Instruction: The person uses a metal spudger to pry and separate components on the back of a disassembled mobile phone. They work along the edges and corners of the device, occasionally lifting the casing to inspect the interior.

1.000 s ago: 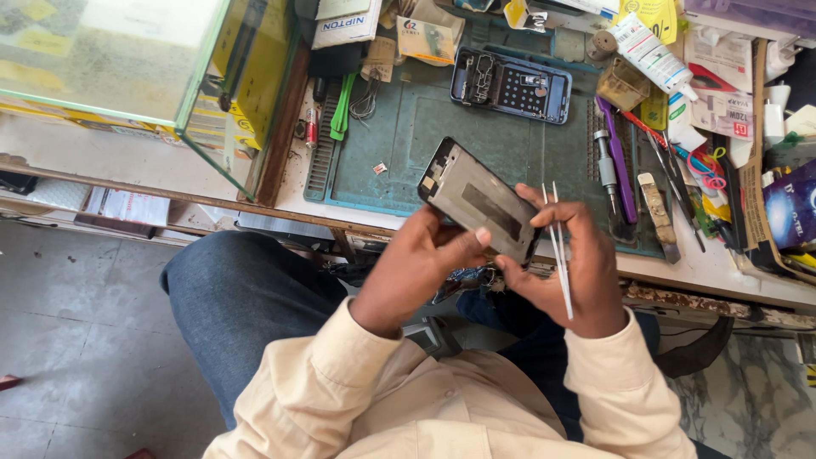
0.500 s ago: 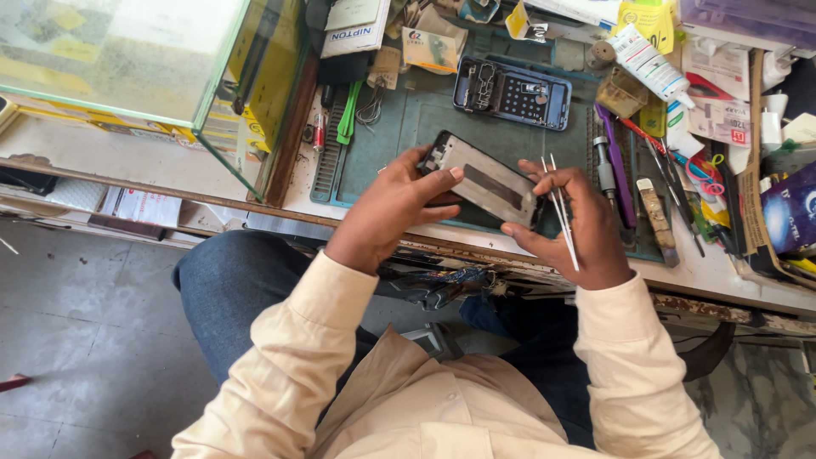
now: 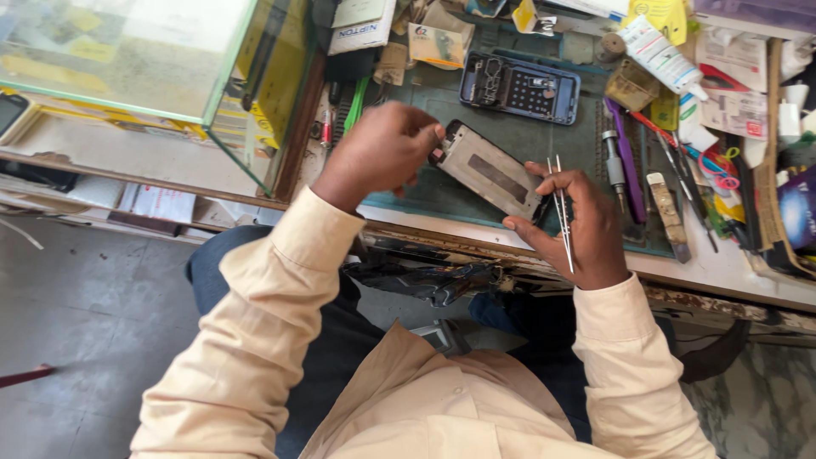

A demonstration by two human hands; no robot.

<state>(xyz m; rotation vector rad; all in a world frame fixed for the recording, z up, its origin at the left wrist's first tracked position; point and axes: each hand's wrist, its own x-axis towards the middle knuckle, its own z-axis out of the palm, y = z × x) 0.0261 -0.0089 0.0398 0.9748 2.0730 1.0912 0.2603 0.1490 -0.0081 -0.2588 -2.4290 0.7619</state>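
Note:
A flat phone screen panel point(image 3: 491, 172) with a grey metal back is held over a dark green work mat point(image 3: 416, 183). My left hand point(image 3: 376, 151) grips its upper left end. The lower right end rests in my right hand point(image 3: 578, 225), which also holds thin metal tweezers point(image 3: 561, 208) between the fingers. Beyond them on the mat lies an opened blue phone body point(image 3: 520, 87) with its inner parts showing.
A glass display case point(image 3: 127, 51) stands at the left. Screwdrivers point(image 3: 614, 166), a purple pry tool point(image 3: 627, 157), a white glue tube point(image 3: 659, 53), a scraper point(image 3: 670, 214) and paper boxes crowd the bench's right side. Black plastic sheeting point(image 3: 433, 276) hangs under the bench edge.
Both hands have carried the screen panel up from my lap onto the mat. My left hand has shifted from the panel's lower side to its upper left end.

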